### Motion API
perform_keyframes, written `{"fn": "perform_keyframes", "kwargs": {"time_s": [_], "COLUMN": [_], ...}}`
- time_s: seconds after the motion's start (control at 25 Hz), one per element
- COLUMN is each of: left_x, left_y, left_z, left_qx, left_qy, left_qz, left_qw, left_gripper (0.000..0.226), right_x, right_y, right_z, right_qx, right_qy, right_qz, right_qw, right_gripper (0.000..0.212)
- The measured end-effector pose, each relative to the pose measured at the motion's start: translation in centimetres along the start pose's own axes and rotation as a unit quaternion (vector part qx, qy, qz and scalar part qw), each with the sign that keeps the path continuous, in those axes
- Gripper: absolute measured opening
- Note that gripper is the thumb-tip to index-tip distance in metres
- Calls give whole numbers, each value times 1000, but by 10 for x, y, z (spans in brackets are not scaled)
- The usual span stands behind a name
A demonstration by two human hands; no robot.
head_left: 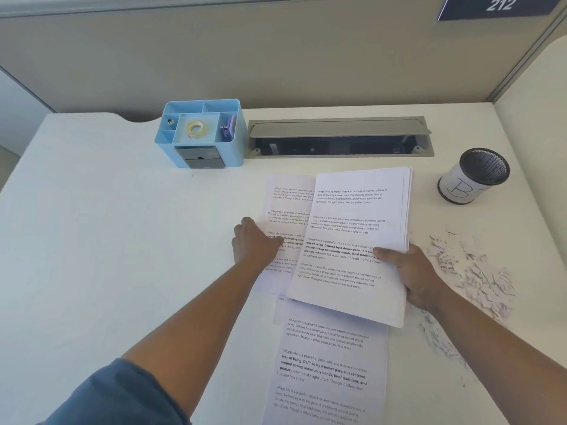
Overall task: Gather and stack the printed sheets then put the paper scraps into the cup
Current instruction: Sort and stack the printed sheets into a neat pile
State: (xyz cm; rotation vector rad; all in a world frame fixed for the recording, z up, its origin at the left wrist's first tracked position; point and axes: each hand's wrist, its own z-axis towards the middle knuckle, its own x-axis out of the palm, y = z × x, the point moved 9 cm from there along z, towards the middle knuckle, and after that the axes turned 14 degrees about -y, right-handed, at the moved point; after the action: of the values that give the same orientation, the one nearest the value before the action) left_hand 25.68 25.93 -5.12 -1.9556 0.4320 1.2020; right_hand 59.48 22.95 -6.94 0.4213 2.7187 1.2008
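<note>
My right hand [411, 274] grips a stack of printed sheets [352, 228] by its right edge, thumb on top, holding it just above the desk. My left hand [254, 243] presses down, fingers bent, on the left edge of a single printed sheet [288, 204] that lies partly under the stack. Another printed sheet [328, 369] lies flat closer to me, its top hidden by the stack. A heap of small paper scraps [472, 271] is spread to the right of my right hand. The mesh cup [474, 176], wrapped in a white label, stands upright at the far right.
A light blue desk organiser [201, 133] with tape and clips stands at the back centre-left. Beside it a grey cable tray [339, 138] is set open in the white desk [107, 225]. Grey partition walls [245, 62] close the back and right.
</note>
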Motion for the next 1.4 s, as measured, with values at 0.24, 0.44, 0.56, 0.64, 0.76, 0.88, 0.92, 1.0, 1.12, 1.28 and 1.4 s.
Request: {"fn": "perform_keyframes", "kwargs": {"time_s": [0.24, 0.44, 0.56, 0.64, 0.76, 0.88, 0.92, 1.0, 1.12, 1.28, 1.4], "left_x": [6, 9, 9, 7, -13, -51, -66, -95, -127, -153, -167], "left_y": [-1, 1, -3, -3, -7, -18, -22, -28, -30, -28, -28], "left_z": [7, 4, 5, 3, 3, 2, 1, -1, -2, -10, -23], "left_qx": [-50, -83, -57, -63, -38, 20, 38, 69, 85, 102, 129], "left_qy": [3, 24, 17, 26, 18, -10, -23, -50, -70, -84, -100], "left_qz": [-40, -20, -56, -131, -172, -163, -159, -154, -172, -198, -186], "left_qw": [998, 996, 997, 989, 984, 986, 986, 984, 979, 971, 969], "left_gripper": [58, 60, 39, 30, 18, 6, 5, 7, 13, 16, 21], "right_x": [5, 7, 6, 6, 6, 7, 8, 10, 13, 19, 19], "right_y": [-2, 1, 3, 4, 5, 8, 10, 12, 13, 7, -1], "right_z": [0, 1, -1, -2, -6, -13, -16, -22, -30, -35, -37], "right_qx": [4, 1, -4, -8, -14, -21, -24, -27, -38, -51, -56], "right_qy": [-6, 1, 2, 5, 4, 3, 3, 3, 0, -3, -15], "right_qz": [6, 8, 9, 11, 11, 12, 12, 14, 10, 2, -7], "right_qw": [1000, 1000, 1000, 1000, 1000, 1000, 1000, 1000, 999, 999, 998], "right_gripper": [30, 30, 28, 29, 28, 26, 25, 26, 26, 27, 29]}}
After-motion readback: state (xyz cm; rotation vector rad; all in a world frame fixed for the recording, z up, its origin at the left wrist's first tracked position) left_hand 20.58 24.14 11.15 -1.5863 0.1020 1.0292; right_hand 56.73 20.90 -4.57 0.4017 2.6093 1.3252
